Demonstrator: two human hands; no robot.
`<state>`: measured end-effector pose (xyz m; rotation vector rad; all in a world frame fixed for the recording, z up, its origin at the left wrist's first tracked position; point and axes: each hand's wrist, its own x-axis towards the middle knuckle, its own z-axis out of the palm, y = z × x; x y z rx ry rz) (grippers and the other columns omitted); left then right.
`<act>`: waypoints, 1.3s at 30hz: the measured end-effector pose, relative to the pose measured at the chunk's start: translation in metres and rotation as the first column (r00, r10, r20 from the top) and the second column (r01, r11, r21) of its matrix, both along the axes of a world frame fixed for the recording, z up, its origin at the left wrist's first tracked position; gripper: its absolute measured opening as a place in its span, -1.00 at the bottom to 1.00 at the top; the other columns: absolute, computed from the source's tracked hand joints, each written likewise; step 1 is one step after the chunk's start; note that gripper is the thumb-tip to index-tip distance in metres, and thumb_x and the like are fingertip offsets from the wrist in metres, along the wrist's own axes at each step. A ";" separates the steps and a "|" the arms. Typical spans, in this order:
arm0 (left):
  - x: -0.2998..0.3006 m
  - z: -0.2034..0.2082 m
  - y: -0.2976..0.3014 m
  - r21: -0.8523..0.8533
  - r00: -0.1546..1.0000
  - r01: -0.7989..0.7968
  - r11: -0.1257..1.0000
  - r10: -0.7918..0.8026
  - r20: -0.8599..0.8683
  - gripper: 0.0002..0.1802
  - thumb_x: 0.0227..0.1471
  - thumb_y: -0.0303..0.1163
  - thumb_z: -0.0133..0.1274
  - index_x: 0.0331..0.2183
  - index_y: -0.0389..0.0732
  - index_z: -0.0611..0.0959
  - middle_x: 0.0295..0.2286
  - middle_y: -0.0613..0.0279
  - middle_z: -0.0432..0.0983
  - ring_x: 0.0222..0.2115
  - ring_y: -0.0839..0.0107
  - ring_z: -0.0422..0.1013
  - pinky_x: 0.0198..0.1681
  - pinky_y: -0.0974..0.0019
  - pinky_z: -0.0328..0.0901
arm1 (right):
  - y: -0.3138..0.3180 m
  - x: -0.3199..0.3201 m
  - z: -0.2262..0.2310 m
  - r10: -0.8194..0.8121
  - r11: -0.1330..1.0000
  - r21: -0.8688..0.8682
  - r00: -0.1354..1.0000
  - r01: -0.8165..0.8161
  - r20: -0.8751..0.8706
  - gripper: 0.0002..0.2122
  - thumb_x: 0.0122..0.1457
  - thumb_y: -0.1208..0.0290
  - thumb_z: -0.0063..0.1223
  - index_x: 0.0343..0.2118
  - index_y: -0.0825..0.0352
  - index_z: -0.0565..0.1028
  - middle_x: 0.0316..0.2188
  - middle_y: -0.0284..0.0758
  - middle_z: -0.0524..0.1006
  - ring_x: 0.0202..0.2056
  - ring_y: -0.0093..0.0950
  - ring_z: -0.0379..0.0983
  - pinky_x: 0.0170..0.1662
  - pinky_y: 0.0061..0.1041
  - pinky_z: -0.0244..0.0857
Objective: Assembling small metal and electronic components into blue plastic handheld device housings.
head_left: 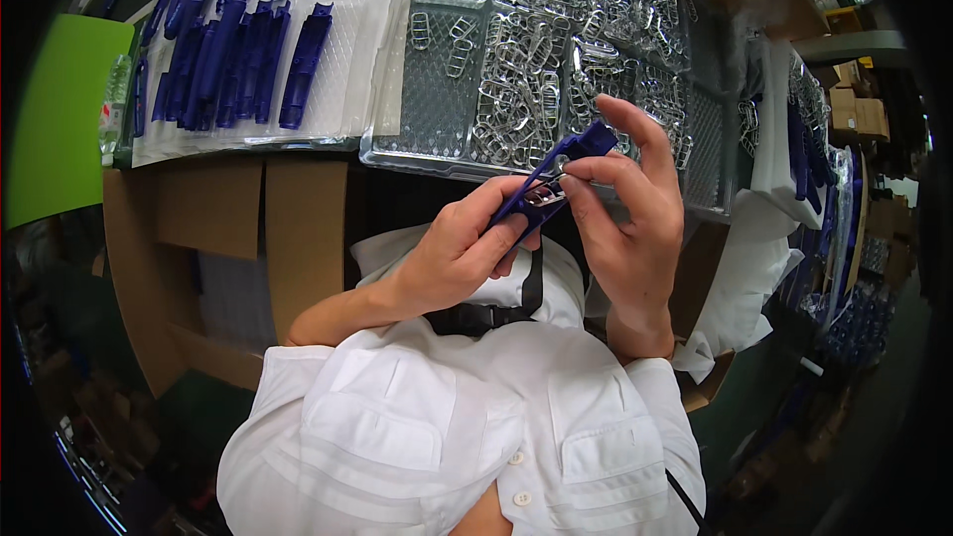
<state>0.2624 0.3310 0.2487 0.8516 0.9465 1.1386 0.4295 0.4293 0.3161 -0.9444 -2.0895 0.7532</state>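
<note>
My left hand is closed round the lower end of a long dark-blue plastic part, held tilted up to the right. A shiny metal piece sits in the part's opening. With thumb and forefinger pinched, my right hand grips a small piece at the part's middle, too small to name; its other fingers are raised. Just beyond my hands stands a clear plastic tray holding many chrome oval frames. More blue plastic parts lie on a white sheet at the left.
An open cardboard box stands below the table edge at the left. A plastic bottle is beside a bright green panel. White foam wrapping hangs at the right, near shelves with more blue parts.
</note>
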 end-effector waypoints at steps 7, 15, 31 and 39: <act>-0.001 -0.002 0.002 -0.053 0.999 -0.009 0.999 0.006 -0.043 -0.60 0.28 -0.56 -0.12 0.14 -0.28 0.46 -0.47 0.31 0.53 -0.61 0.66 0.33 -0.56 0.46 0.25 | 0.010 0.003 -0.006 0.075 0.997 -0.023 0.993 -0.073 0.093 -0.87 0.00 0.70 0.27 -0.35 0.43 0.61 0.10 -0.04 0.50 0.15 -0.14 0.47 0.14 -0.30 0.35; -0.009 -0.006 0.004 -0.147 0.999 0.033 0.989 -0.038 -0.033 -0.64 0.28 -0.53 -0.11 0.08 -0.28 0.53 -0.48 0.34 0.53 -0.65 0.68 0.30 -0.62 0.48 0.20 | 0.016 0.001 -0.020 0.078 0.997 0.009 0.976 -0.082 0.203 -0.90 0.04 0.62 0.28 -0.40 0.37 0.56 0.01 -0.16 0.54 -0.04 -0.18 0.53 -0.16 -0.30 0.49; 0.005 -0.021 0.016 0.049 0.988 -0.003 0.999 0.010 -0.153 -0.77 0.31 -0.40 0.00 -0.11 -0.34 0.61 -0.53 0.27 0.57 -0.57 0.59 0.48 -0.48 0.41 0.39 | 0.000 0.014 -0.044 -0.014 0.862 -0.508 1.000 0.001 -0.021 -0.74 0.18 0.69 0.19 -0.09 0.40 0.45 -0.19 -0.35 0.60 -0.17 -0.60 0.58 -0.11 -0.58 0.51; 0.011 -0.026 0.023 0.025 0.955 -0.104 0.994 0.107 -0.278 -0.83 0.21 -0.45 0.06 -0.34 -0.35 0.66 -0.67 0.23 0.52 -0.64 0.53 0.49 -0.53 0.39 0.40 | -0.002 0.010 -0.048 -0.046 0.945 -0.317 0.991 0.083 0.125 -0.73 0.11 0.71 0.23 -0.15 0.36 0.46 -0.30 -0.33 0.61 -0.35 -0.60 0.58 -0.18 -0.60 0.49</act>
